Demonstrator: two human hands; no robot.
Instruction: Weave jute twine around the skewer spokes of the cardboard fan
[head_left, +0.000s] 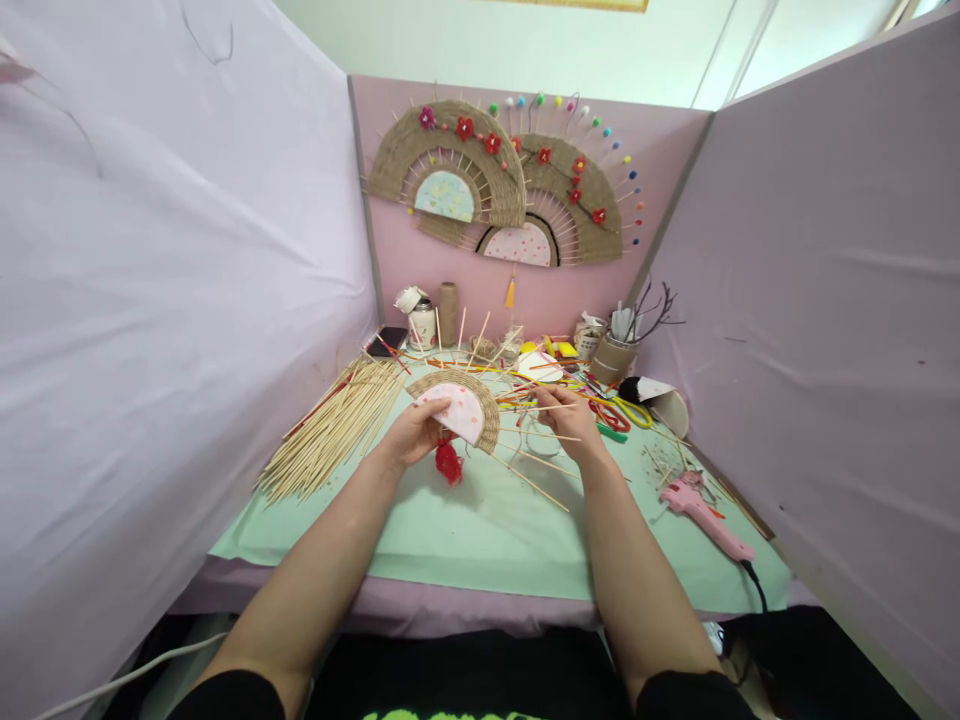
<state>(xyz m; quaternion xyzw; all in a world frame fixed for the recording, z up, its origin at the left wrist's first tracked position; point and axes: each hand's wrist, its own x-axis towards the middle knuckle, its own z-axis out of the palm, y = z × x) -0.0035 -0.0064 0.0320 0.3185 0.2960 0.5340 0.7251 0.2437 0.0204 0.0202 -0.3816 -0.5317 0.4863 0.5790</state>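
Note:
My left hand point(414, 432) is closed on the lower left part of a half-round fan point(487, 412), thumb on top of its white, pink-dotted centre. A band of woven twine rims that centre, and thin wooden sticks point(531, 484) spread out from it like rays. Below the fan hangs a bundle of red yarn point(449, 464). To the fan's right, my right hand point(576, 420) has its fingers pinched together at one of the outer sticks. Its palm side and part of the grip are hidden.
Loose bamboo sticks point(337, 425) are piled at the left, beside a phone point(387, 342). A pink glue gun point(709, 518) with a cord lies at the right. Jars, twine and craft bits line the back. Two larger fans point(450, 130) hang on the pink panel.

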